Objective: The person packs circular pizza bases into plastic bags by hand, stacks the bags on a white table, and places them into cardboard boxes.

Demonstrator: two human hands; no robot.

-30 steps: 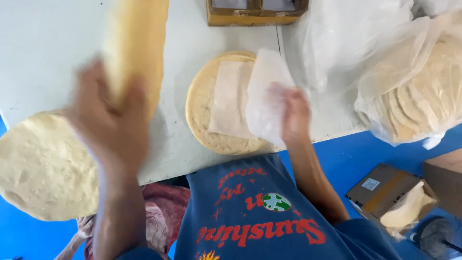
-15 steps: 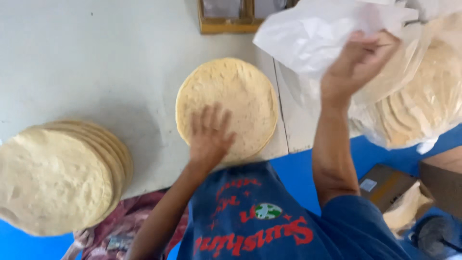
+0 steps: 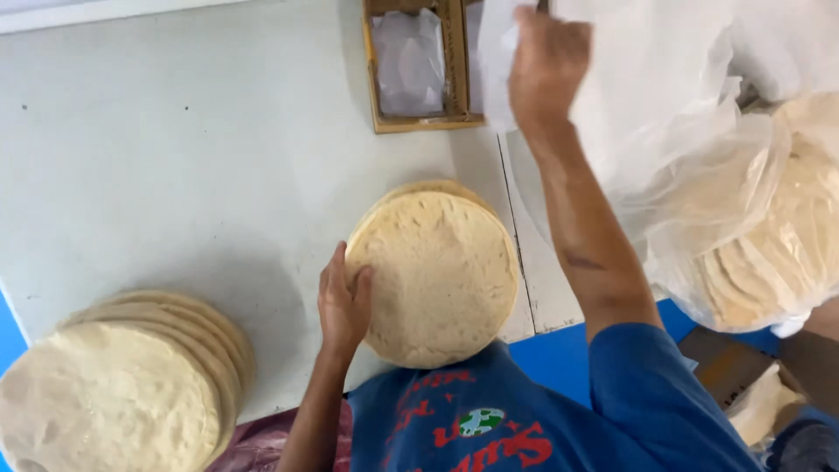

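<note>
Steadying or lifting: which step did the figure show at the middle stack of flatbreads [image 3: 437,271]? (Reader)

Steadying, by my reading. The left hand [image 3: 345,301] lay against the stack's left rim on the table [image 3: 175,157], near the table's front edge and just ahead of the person's chest. (Legend)

How far open were its fingers? (Reader)

Loosely open and slightly curved, the fingertips [image 3: 360,278] touching the rim. They pressed sideways and closed around nothing. (Legend)

And the right hand [image 3: 546,61]? (Reader)

Raised at the far side of the table, beside the wooden box [image 3: 419,65]. It was closed on a fold of the thin white plastic sheet [image 3: 664,105]. How much of the sheet it held could not be told, since the fingers faced away from the camera. (Legend)

What would a further move have called for? (Reader)

As a judgement only: the sheet was limp, so it would have needed spreading before it could lie flat. The left hand would have had to keep the stack square meanwhile. (Legend)

What else stood near? (Reader)

There were 2 other lots: a fanned second stack [image 3: 114,385] at the near left corner, well apart from both hands, and bagged flatbreads [image 3: 769,253] on the right. (Legend)
</note>
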